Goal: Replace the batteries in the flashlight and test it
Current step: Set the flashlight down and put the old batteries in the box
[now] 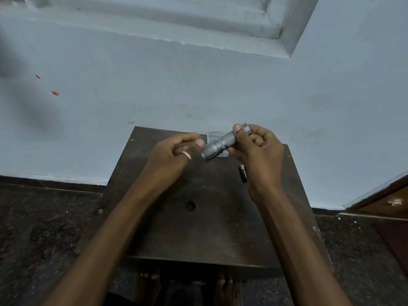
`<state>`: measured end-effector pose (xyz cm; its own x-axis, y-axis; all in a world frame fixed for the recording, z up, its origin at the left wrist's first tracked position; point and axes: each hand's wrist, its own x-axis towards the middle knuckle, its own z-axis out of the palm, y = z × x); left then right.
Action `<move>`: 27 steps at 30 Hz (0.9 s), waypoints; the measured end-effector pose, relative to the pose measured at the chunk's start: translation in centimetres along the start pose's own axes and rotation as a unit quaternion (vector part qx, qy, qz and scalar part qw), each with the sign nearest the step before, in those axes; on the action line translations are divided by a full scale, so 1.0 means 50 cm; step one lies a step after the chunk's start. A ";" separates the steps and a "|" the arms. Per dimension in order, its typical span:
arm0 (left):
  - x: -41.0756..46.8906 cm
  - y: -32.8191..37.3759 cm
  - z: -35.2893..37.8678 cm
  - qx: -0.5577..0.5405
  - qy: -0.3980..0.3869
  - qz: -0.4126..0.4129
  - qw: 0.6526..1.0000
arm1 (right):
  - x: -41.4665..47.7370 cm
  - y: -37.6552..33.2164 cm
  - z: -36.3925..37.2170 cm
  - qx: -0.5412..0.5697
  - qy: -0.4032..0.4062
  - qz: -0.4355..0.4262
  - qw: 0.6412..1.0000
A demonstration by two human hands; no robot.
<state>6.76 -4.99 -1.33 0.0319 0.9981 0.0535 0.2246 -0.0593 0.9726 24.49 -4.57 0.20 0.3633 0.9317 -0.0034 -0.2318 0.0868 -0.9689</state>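
Observation:
A grey metal flashlight (pixel 218 144) is held above the far part of a dark wooden table (pixel 198 228), its wide head pointing down-left. My right hand (pixel 258 151) grips its rear half, thumb on top. My left hand (pixel 174 154), wearing a ring, hovers just left of the flashlight head with fingers curled and thumb and fingertips close together; nothing shows in it. A black and copper battery (pixel 243 172) lies on the table below my right hand. A small round black part (pixel 190 206) rests near the table's middle.
A clear plastic piece (pixel 215 135) lies at the table's far edge, partly hidden behind the flashlight. A pale blue wall rises right behind the table. Dark speckled floor lies on both sides, a wooden door (pixel 388 202) at right. Bare feet show under the near edge.

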 end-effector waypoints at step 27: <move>0.141 -0.104 -0.194 0.223 0.179 0.076 0.955 | 0.042 0.127 0.356 -0.391 -0.225 -0.098 0.887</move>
<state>-3.61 2.54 -3.84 -0.2203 0.9150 0.3378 0.6395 -0.1260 0.7584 7.71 4.24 -1.55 -0.1105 0.9874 0.1128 0.5574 0.1556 -0.8156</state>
